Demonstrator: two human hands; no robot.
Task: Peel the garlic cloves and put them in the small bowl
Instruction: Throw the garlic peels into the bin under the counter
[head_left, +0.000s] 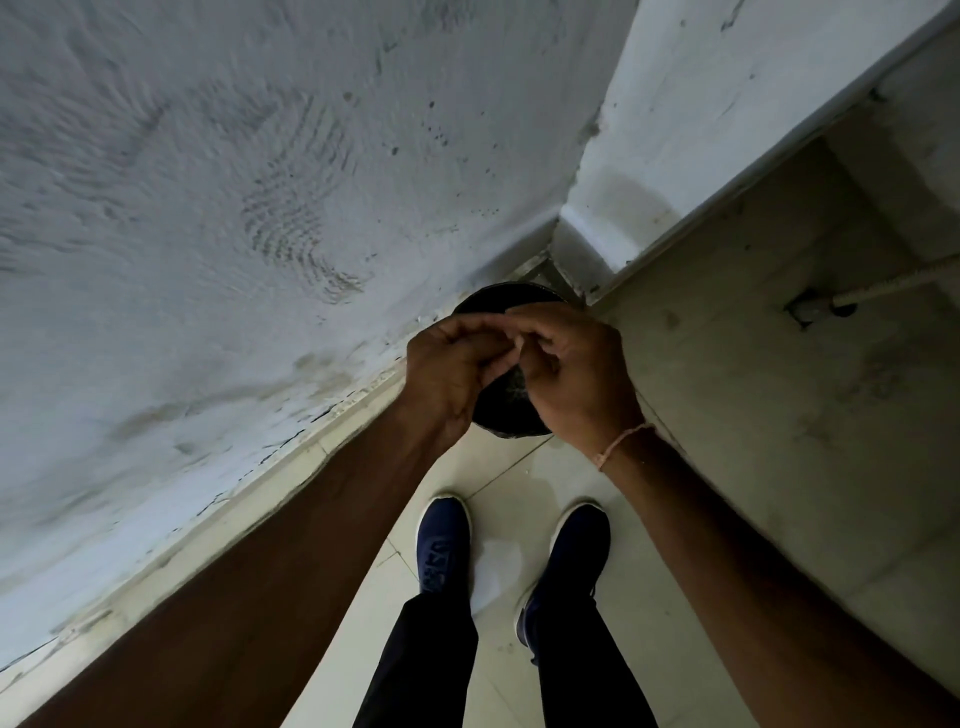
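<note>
While both hands meet above a round, dark bin (511, 415) on the pale tiled floor (511, 483), the left hand (449, 364) and right hand (576, 371) curl their fingertips together, pinching something small and pale, apparently a garlic clove (514, 349), too hidden to identify firmly. A thin cord bracelet (623, 441) circles the right wrist. Rough, swirled plaster wall (208, 182) rises left; navy shoes (444, 540) stand below.

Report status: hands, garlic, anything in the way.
Both hands, left and right, pinched together over a dark round bin. Garlic hidden between fingertips, unconfirmed. No small bowl in view. Nothing blocking.
</note>
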